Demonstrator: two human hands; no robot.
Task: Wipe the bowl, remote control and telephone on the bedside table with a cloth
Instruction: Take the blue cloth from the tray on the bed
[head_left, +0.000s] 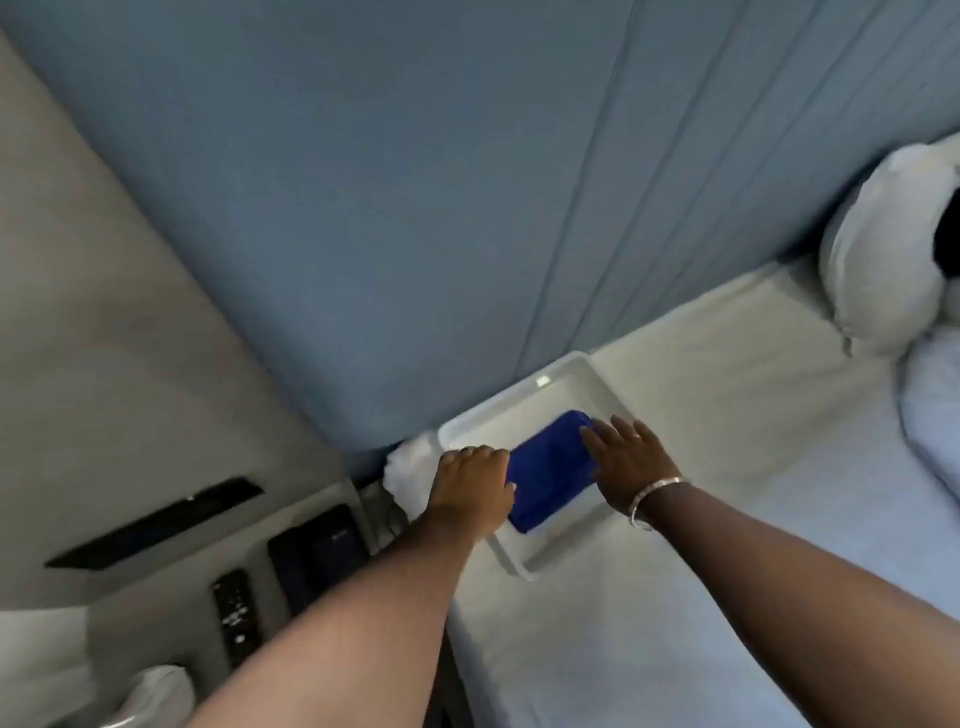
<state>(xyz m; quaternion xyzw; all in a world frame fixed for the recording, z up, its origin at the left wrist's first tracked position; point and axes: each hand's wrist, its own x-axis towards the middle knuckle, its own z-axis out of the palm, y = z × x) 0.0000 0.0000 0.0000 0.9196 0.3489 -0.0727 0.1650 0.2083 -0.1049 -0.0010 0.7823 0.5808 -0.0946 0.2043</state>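
Both hands are laid on the blue cloth in a white tray: left hand curled at its edge, right hand flat and spread, seemingly to gather it. Below the left hand, the remote control and telephone are left waiting on the worktop.

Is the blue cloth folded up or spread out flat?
Folded. The blue cloth lies as a neat, thick rectangle inside the white tray, covering only part of its floor, between both hands.

cloth in tray | tray on bed | remote control on bedside table, left
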